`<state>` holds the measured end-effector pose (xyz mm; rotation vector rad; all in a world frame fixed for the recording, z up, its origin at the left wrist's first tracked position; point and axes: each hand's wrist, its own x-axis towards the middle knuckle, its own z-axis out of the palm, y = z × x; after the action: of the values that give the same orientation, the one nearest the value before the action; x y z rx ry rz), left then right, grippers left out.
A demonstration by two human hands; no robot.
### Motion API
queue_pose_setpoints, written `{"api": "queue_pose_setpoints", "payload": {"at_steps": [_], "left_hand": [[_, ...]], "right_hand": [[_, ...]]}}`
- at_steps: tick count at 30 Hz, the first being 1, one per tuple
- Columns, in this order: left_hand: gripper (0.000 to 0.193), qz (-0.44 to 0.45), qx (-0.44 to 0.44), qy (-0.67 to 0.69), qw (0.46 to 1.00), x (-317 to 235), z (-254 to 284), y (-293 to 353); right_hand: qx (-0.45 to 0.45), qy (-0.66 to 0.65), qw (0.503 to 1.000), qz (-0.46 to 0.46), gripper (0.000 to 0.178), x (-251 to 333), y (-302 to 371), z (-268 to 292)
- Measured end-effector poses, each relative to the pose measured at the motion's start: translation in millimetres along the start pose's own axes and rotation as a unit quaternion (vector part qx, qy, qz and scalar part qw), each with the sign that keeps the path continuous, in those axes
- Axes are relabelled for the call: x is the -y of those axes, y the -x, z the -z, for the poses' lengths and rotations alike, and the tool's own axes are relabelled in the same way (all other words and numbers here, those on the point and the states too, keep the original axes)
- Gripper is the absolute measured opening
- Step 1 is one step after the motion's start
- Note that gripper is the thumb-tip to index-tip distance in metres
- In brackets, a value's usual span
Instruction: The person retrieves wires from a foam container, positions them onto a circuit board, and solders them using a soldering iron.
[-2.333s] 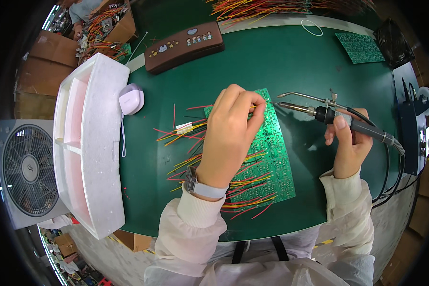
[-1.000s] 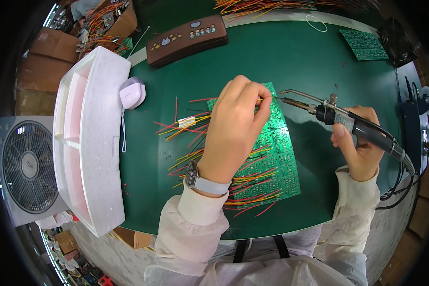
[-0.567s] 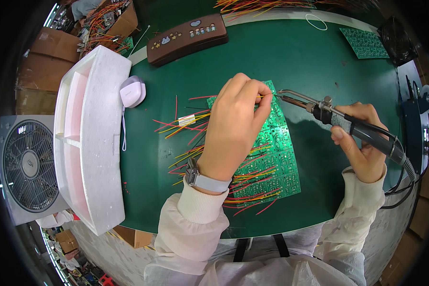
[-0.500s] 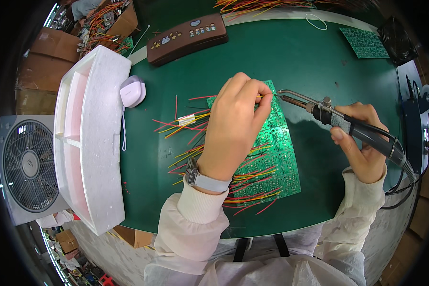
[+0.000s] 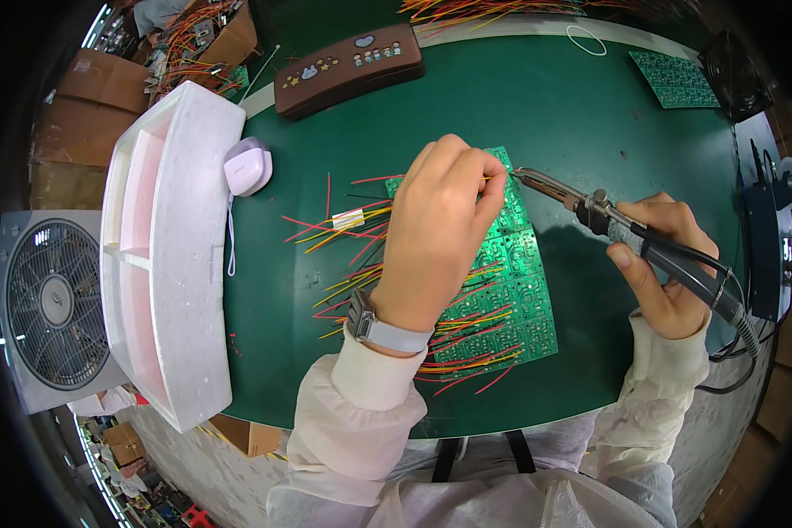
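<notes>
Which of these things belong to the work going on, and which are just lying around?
In use:
yellow wire, pinched by the left hand
soldering iron, held in the right hand
green circuit board, under the left hand

Apparently just lying about, untouched:
brown decorated case
lilac case with a strap

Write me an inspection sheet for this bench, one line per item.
Surface: green table, with red scraps beside the foam tray.
Job's things: board flat on the table, wires across it; iron with its tip near the board's upper right corner, contact unclear.
Clutter: brown case, lilac case, second board.
Hands: left hand pinches a yellow wire; right hand grips the iron.
Cables: black cords below the iron's rear end.
Surroundings: fan at left, cartons above it in the picture.
</notes>
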<state>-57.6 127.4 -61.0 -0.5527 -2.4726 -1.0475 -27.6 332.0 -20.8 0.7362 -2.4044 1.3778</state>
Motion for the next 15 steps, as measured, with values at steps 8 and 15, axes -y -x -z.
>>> {"api": "queue_pose_setpoints", "payload": {"at_steps": [8,15], "left_hand": [[0.010,0.006,0.001,0.004,1.000,-1.0,0.9,-0.7],[0.011,0.006,-0.003,0.000,1.000,-0.7,-0.6,-0.3]], "right_hand": [[-0.013,0.000,1.000,0.020,0.023,-0.8,0.3,-2.5],[-0.025,0.003,1.000,-0.007,0.022,0.0,1.2,-4.0]]}}
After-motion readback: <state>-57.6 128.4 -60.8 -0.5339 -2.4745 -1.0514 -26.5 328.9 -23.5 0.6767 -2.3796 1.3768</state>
